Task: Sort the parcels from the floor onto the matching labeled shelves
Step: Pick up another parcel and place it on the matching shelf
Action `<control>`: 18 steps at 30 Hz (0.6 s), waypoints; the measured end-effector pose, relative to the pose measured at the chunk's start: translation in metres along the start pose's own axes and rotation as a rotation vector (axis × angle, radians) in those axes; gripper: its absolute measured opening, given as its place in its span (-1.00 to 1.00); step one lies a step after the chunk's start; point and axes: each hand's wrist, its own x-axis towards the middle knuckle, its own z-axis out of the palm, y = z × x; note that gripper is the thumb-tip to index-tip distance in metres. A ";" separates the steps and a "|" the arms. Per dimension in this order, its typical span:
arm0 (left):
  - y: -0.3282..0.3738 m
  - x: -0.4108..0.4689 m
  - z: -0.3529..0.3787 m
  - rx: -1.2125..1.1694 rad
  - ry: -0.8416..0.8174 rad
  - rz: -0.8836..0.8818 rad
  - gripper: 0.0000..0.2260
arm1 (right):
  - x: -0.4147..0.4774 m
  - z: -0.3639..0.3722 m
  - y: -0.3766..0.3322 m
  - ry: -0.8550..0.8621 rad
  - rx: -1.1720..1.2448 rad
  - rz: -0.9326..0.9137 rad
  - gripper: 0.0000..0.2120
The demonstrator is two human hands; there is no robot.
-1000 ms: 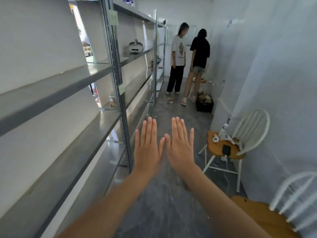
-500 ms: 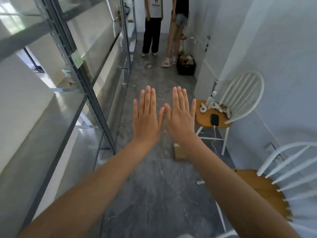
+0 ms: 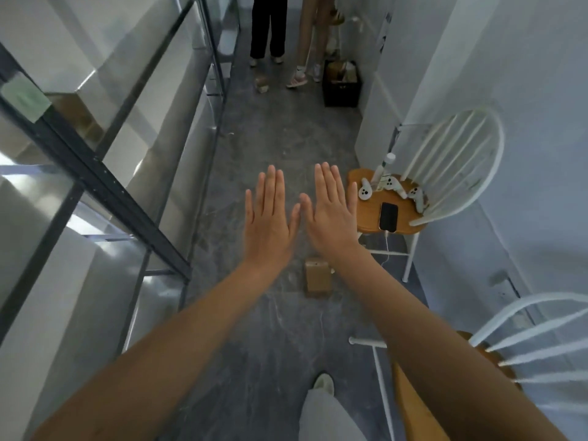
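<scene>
Left hand [image 3: 270, 218] and right hand [image 3: 329, 211] flat, fingers straight, empty, thumbs nearly touching, small brown cardboard parcel [image 3: 316, 278] on grey marbled floor [image 3: 270, 329] beneath wrists, metal-framed shelves [image 3: 105, 183] at left with green paper label [image 3: 25, 100], white spindle-back chair [image 3: 458, 173] at right.

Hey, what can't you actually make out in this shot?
Head view only:
- Green label on the shelf post: writing too blurred to read.
- Floor parcel: label too small; the right hand covers its far corner.
- Two people standing far off: cut off by the top edge.
</scene>
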 end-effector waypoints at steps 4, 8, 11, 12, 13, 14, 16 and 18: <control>0.020 0.036 0.033 0.017 0.002 -0.042 -0.40 | 0.042 0.005 0.039 -0.046 0.008 -0.028 -0.42; 0.029 0.062 0.061 0.015 -0.021 -0.075 -0.41 | 0.075 0.017 0.068 -0.094 0.012 -0.044 -0.41; 0.031 0.082 0.079 0.007 -0.044 -0.090 -0.40 | 0.095 0.029 0.083 -0.140 0.014 -0.036 -0.41; 0.030 0.088 0.085 0.003 -0.051 -0.094 -0.40 | 0.101 0.034 0.087 -0.155 0.014 -0.040 -0.41; 0.029 0.095 0.091 -0.002 -0.058 -0.101 -0.41 | 0.107 0.040 0.090 -0.170 0.014 -0.046 -0.41; 0.027 0.102 0.096 -0.007 -0.063 -0.112 -0.41 | 0.113 0.045 0.093 -0.184 0.013 -0.051 -0.41; 0.021 0.119 0.108 -0.009 -0.063 -0.134 -0.41 | 0.128 0.058 0.099 -0.204 0.013 -0.051 -0.41; 0.013 0.137 0.120 -0.020 -0.075 -0.144 -0.41 | 0.144 0.069 0.103 -0.223 0.015 -0.038 -0.40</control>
